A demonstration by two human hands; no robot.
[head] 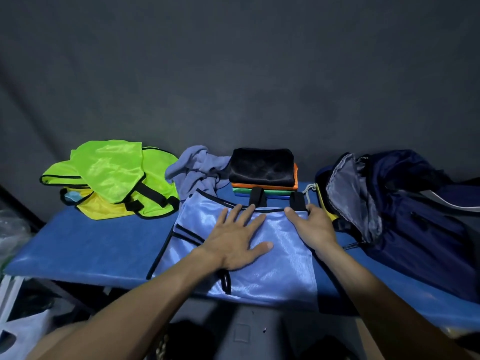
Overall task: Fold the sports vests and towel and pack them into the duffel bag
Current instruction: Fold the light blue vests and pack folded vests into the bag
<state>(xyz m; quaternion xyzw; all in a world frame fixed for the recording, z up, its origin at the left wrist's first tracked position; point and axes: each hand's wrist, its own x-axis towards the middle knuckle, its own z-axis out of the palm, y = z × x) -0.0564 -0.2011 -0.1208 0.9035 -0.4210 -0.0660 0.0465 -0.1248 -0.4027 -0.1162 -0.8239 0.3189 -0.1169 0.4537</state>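
Left hand (235, 239) lying flat, fingers spread, pressing on light blue vest (259, 266) I'm working on. Right hand (310, 227) resting on vest's right top corner, fingers curling over edge near black strap (298, 200); can't tell if it's actually gripping. Vest sitting mid blue table (85, 245), hanging over near edge. Behind it: folded stack (263, 172), black on top, crumpled towel (194, 172) touching its left. Green and yellow vests (111, 178) piling up far left. Duffel bag (405, 216) gaping open on right, partly cut off by frame. Stuff under table too dark to make out.
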